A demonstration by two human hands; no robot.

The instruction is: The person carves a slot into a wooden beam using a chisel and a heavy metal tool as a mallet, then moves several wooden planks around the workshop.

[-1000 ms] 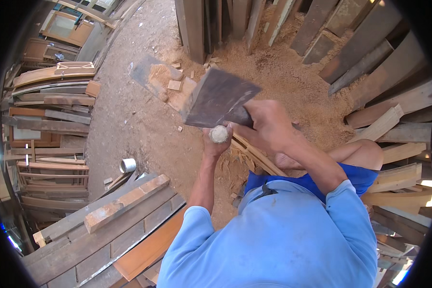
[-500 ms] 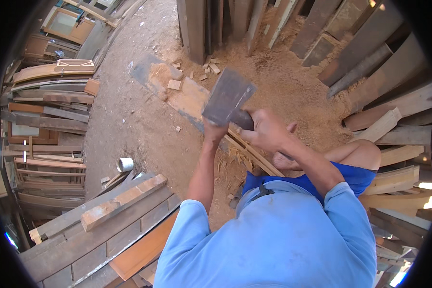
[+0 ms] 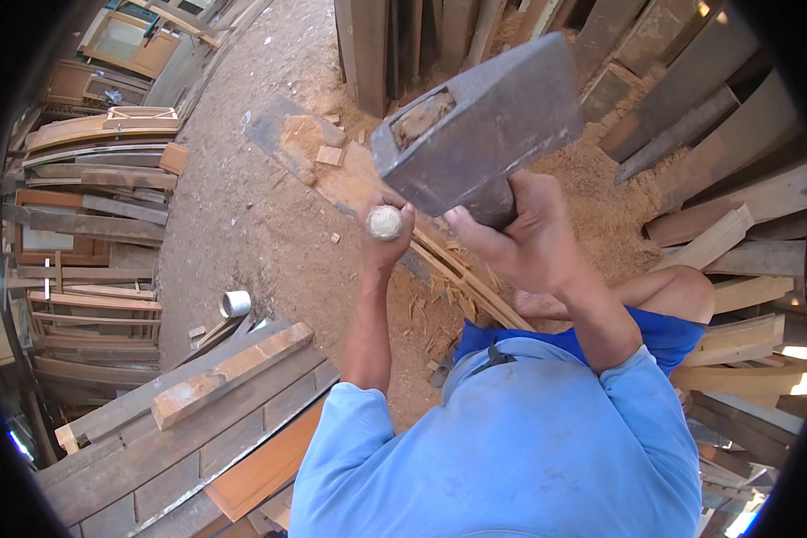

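My right hand [image 3: 538, 229] is closed around the short handle of a mallet [image 3: 493, 125], whose big dark block head is raised close to the camera. The end of the handle shows in a slot of the head. Below and left of it, my left hand [image 3: 381, 253] is wrapped round an upright chisel [image 3: 385, 223]. Only the round, pale, worn butt of its handle shows; the blade is hidden. Mallet and chisel are apart. Beneath my hands, a narrow length of wood [image 3: 472, 285] runs from my left hand toward my lap, with shavings beside it.
A flat board [image 3: 273, 125] on the dirt floor bears sawdust and a small wood block [image 3: 329, 155]. Planks [image 3: 363, 54] stand upright ahead, and more lean at the right. Stacked timber [image 3: 233, 372] lies near left beside a white cup [image 3: 235, 304]. My bare foot rests near the wood.
The mallet has risen toward the camera and swung right, with my right hand moving with it. The chisel's butt, hidden before behind the mallet head, now shows. My left hand stays nearly in place.
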